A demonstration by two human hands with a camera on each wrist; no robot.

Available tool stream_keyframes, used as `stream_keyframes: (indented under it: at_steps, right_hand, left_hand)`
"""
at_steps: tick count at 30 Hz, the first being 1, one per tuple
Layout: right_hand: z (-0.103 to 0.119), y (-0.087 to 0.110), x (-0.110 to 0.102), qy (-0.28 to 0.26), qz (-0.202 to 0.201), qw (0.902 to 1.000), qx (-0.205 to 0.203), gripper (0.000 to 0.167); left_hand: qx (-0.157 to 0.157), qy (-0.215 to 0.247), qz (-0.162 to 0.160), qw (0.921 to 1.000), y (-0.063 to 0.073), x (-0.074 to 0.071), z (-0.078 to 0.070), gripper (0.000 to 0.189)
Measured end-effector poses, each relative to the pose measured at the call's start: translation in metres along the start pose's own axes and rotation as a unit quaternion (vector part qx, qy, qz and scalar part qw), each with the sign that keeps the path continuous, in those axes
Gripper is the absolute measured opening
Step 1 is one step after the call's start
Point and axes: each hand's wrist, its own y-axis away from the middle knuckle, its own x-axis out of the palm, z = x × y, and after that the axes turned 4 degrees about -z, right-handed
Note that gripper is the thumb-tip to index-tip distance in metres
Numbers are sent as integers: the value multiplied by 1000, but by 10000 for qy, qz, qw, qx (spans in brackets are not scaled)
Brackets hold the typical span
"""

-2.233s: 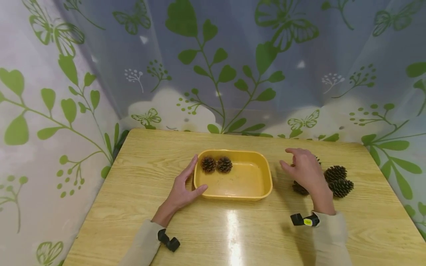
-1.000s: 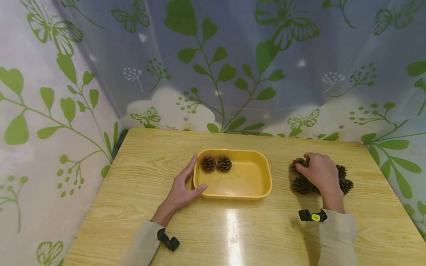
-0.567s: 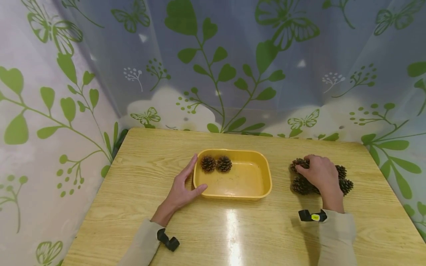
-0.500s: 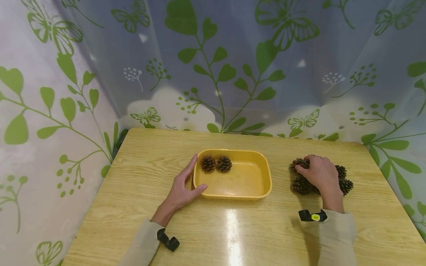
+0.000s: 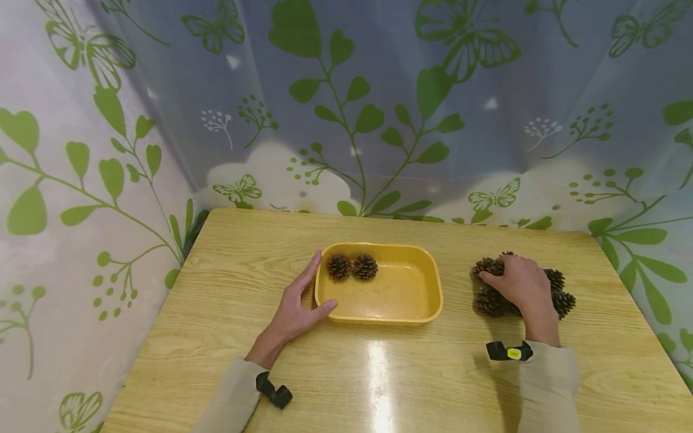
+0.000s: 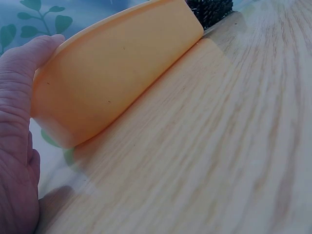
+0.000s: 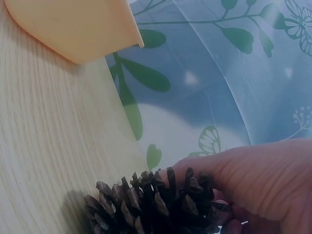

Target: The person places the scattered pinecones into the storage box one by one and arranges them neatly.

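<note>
A yellow plastic tray (image 5: pixel 379 320) sits mid-table, with two brown pine cones (image 5: pixel 338 267) side by side in its back left part. My left hand (image 5: pixel 290 313) holds its left end, fingers along the outer side and thumb (image 6: pixel 36 48) over the near rim. To the right of the tray, my right hand (image 5: pixel 521 285) is over a cluster of several pine cones (image 5: pixel 491 302). Its thumb and fingers grip one pine cone (image 7: pixel 151 207) at the cluster's left. The palm and wrist hide part of the cluster in the head view.
The wood-grain table (image 5: pixel 227 252) reflects a strip of light near its front. A curtain (image 5: pixel 390 120) printed with leaves and butterflies hangs behind it and along the sides. Each wrist wears a black strap (image 5: pixel 273 391) over a beige sleeve (image 5: pixel 548 385).
My right hand has moved right from beside the cluster and come onto a pine cone. Lately it has sunk slightly, and a cone behind the fingers shows. The left hand and tray stay put.
</note>
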Motion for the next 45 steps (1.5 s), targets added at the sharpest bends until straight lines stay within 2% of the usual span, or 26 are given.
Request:
stream_keyframes:
  at_steps: [10,17,32,45]
  right_hand:
    - [0,0,-1,-106,35,9998,152,66]
    - [1,1,-2,-150,-17,9997,208,65]
    - [5,1,-1,-381,-346,9985,190,62]
    - [21,5,-7,-495,-782,9957,-87,59]
  left_hand:
    - [26,21,-17,10000,0,0,3,99]
    - [9,-16,22,10000,-1,0,-1,98]
    - [-39,1,13,10000,0,0,0,98]
    - [-37,71,10,10000,1,0,1,98]
